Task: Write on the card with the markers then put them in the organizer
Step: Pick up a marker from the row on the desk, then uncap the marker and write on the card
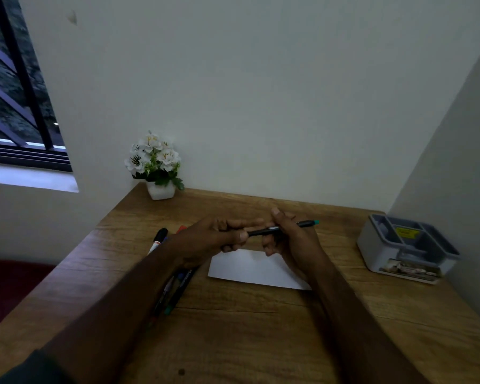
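Note:
Both hands hold one dark marker [302,224] with a teal end, level above the white card [250,268] on the wooden desk. My right hand [287,239] grips its middle, the teal end sticking out to the right. My left hand [219,236] pinches the marker's left end between thumb and fingers. Several other markers [175,289] lie on the desk under my left forearm; one with a black cap [158,239] shows beyond the wrist. The grey organizer [408,248] stands at the right, by the side wall.
A small white pot of white flowers [157,167] stands at the desk's back left corner against the wall. A window with dark bars [14,87] is at the far left. The desk [261,328] fills the corner between two walls.

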